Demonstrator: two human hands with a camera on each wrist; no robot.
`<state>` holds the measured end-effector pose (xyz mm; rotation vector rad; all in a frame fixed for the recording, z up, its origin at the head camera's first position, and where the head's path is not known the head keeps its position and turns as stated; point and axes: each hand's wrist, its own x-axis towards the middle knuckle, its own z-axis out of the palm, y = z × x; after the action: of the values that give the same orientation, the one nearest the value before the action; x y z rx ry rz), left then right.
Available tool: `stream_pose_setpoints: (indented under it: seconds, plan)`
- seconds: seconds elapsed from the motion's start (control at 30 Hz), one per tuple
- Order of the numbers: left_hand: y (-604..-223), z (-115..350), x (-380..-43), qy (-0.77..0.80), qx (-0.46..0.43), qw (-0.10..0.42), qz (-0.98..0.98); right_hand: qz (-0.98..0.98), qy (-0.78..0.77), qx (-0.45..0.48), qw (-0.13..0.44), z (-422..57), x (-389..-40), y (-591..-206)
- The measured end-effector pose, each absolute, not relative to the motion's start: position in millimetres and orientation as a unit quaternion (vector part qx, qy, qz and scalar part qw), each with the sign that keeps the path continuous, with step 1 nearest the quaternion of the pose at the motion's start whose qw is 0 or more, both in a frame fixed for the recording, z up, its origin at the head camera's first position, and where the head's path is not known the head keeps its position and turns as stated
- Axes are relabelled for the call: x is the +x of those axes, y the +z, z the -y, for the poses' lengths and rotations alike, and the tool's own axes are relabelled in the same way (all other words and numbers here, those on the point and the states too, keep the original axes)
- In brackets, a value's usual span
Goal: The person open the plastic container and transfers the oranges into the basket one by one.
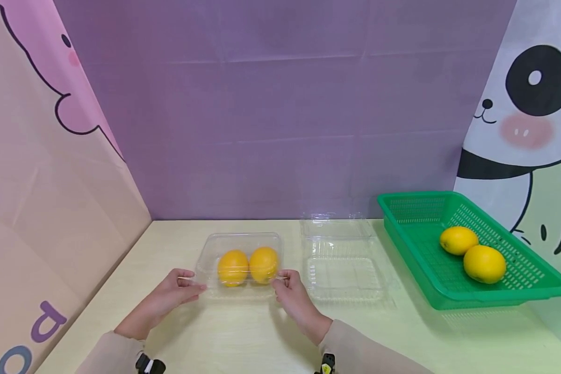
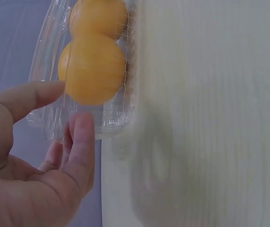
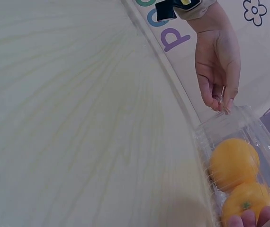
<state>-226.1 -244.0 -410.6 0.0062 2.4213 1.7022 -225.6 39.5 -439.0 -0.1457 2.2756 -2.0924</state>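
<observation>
A clear plastic clamshell box (image 1: pixel 209 259) with its lid down holds two oranges (image 1: pixel 232 268), side by side, in front of me. My left hand (image 1: pixel 179 288) pinches the box's left end between thumb and fingers, also seen from the side in the right wrist view. At the box's right front corner, my right hand (image 1: pixel 295 297) grips the edge with thumb and bent fingers. In the left wrist view, the left thumb and fingers (image 2: pixel 82 137) lie on either side of the box's end. Only the right fingertips (image 3: pixel 249 218) show in the right wrist view, beside an orange.
Just right of the box lies a second clear clamshell box (image 1: pixel 343 280), its lid (image 1: pixel 337 228) folded back toward the wall. A green perforated basket (image 1: pixel 411 259) stands at the right with two yellow-orange fruits (image 1: pixel 484 264) inside. A purple backdrop (image 1: pixel 280 114) closes off the table's rear.
</observation>
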Motion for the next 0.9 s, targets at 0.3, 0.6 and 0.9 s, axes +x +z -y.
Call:
stream_pose_setpoints:
  seconds: [0.3, 0.6, 0.9]
  plan:
    - [-405, 240, -228, 0.521, -0.009, 0.075, -0.850, -0.736, -0.675, -0.060, 0.020, -41, -226, -442]
    - [-404, 236, -227, 0.461, 0.049, -0.002, -0.886, -0.737, -0.674, -0.043, 0.028, -39, -226, -440]
    - [-408, 227, -230, 0.304, 0.186, -0.210, -0.911, -0.736, -0.675, -0.040, 0.025, -39, -227, -441]
